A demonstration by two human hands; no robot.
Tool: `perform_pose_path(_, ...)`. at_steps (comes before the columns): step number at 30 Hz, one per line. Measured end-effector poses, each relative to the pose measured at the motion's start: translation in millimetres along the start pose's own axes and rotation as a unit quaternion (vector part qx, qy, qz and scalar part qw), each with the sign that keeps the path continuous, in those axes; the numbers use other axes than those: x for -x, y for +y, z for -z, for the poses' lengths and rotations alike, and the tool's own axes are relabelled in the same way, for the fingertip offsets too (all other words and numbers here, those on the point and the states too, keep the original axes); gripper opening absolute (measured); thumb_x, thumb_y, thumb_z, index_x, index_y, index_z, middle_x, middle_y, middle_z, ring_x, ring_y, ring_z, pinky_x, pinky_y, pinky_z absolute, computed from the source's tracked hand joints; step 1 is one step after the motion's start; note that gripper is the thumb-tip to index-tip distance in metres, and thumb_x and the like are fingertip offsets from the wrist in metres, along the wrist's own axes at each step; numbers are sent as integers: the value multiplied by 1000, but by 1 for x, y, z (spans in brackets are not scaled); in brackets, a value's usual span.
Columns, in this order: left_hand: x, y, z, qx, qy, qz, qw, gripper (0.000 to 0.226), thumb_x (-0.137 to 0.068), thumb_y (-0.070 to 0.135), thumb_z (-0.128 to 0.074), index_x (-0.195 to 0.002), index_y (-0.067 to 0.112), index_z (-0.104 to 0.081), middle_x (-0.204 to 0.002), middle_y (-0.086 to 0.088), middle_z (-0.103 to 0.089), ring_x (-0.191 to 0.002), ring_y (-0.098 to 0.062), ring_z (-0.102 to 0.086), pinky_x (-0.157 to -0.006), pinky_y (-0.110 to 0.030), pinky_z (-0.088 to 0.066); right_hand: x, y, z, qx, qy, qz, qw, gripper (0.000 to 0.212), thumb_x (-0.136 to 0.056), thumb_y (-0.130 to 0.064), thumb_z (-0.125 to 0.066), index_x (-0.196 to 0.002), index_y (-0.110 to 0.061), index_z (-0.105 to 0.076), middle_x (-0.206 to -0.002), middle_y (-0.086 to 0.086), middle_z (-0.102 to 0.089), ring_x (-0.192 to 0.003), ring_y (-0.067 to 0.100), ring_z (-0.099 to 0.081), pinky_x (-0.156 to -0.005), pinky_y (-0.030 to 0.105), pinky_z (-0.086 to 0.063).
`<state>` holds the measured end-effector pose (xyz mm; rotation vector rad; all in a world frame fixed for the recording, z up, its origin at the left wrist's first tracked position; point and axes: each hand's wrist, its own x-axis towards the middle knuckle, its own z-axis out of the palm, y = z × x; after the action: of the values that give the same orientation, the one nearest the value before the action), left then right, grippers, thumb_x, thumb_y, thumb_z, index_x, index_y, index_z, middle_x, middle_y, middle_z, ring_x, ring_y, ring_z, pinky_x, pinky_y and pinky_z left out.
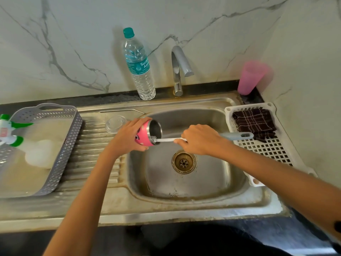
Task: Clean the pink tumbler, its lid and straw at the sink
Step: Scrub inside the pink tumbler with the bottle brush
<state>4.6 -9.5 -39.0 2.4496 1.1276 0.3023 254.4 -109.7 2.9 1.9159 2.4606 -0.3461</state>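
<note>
Your left hand [129, 135] wraps the tumbler [143, 134] from above, fingers and thumb curled round its body, holding it on its side over the sink's [212, 182] far left corner. It is pink outside with pale spots, bare steel inside, mouth facing right. Your right hand [201, 139] grips the brush [166, 140] by its handle, bristles just inside the mouth's lower rim. The clear lid [115, 124] and bent metal straw [121, 111] lie on the drainboard [96, 145], left of the tumbler.

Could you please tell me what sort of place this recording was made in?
Most likely a home kitchen, at the washing-up spot: a steel sink with a ribbed drainboard, a tap against the marble-look wall, and a grey basket standing on the drainboard.
</note>
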Motion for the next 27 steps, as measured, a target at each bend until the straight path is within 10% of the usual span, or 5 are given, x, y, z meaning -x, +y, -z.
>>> perform_pose_path(27, -3, 4, 1, -41, -24, 0, 999, 102, -51, 46, -78, -143, 26, -38, -135, -3, -49, -122, -28, -47, -103, -43, -36, 4, 8, 2, 6, 4, 5, 1000, 52, -100, -48, -35, -59, -17, -41, -57, -1, -45, -53, 14, -46, -58, 32, -44)
